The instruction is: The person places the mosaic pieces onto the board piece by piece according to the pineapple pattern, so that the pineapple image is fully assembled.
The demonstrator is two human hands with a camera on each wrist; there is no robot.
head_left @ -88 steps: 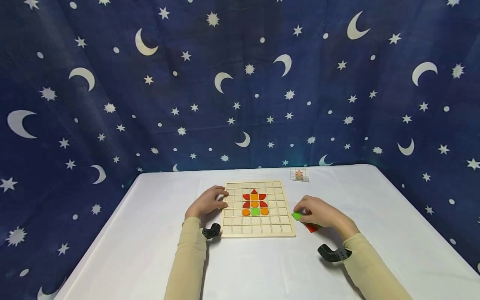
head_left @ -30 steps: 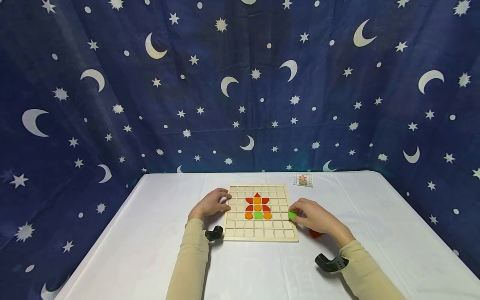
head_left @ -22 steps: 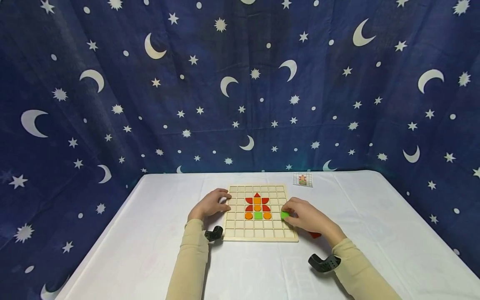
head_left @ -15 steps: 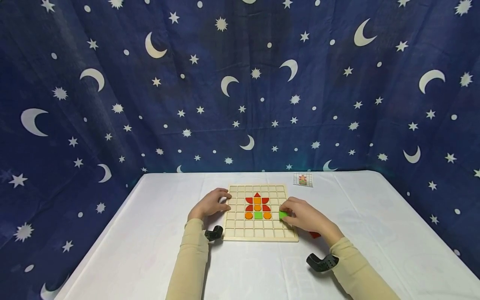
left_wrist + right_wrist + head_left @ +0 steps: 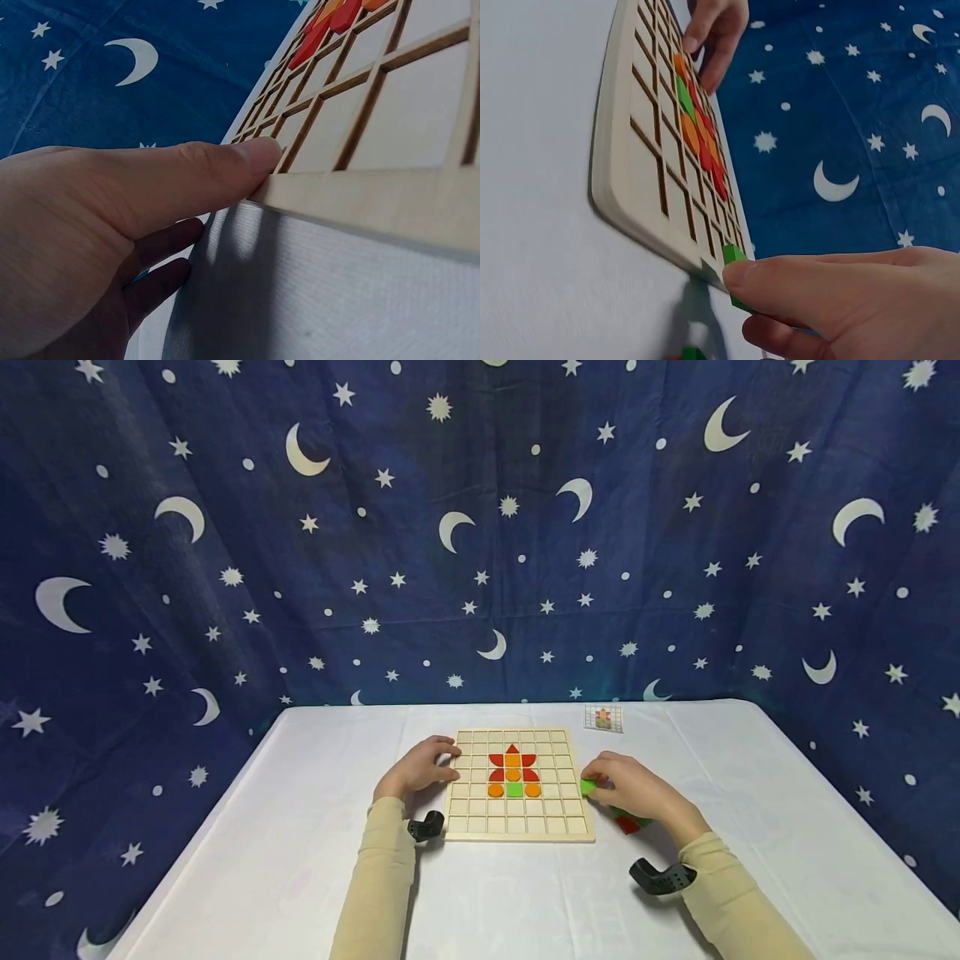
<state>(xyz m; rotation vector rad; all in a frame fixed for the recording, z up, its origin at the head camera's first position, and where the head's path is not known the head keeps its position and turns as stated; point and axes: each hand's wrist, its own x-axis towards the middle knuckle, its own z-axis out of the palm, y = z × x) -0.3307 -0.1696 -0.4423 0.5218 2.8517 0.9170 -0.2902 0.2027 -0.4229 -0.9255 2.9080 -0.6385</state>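
A wooden grid board lies on the table. Red, orange and green pieces sit in its cells, with a green square between two orange discs in the lowest filled row. My left hand rests at the board's left edge; in the left wrist view its thumb touches the rim and the other fingers hang beside it. At the right edge, my right hand pinches a green piece between thumb and fingers. Part of that piece is hidden by the thumb.
Loose red and green pieces lie on the table under my right hand, partly covered by it. A small pattern card stands at the back, right of the board. Behind the white table hangs a starry blue curtain.
My right hand went left over the board's right columns with the green piece, then came back to the right edge, still holding it. The left hand stays in place.
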